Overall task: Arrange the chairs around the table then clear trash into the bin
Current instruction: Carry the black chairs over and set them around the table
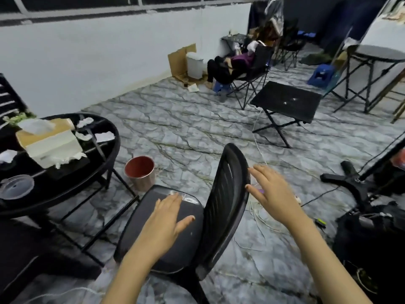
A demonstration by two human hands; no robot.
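Right now my left hand [166, 218] lies flat on the seat of the black chair [184, 246], fingers straight and thumb out to the right, gripping nothing. My right hand [271, 194] is open too, with fingers spread and straight and the tips at the right edge of the backrest. Whether they press on it I cannot tell.

The chair stands near me in the middle, its seat turned left toward the round black bench [109, 128], just beside the bench's legs. On the bench lie scraps of torn white paper [84, 122] at the far side, a tissue box [50, 141] in the middle, and a clear lid [16, 186] at the near left edge. The bin [140, 172], copper outside and red inside, stands upright on the floor [186, 128] between the bench and the chair, beyond the seat. Far off to the right a person [228, 66] sits in a folding chair near the wall [87, 62].
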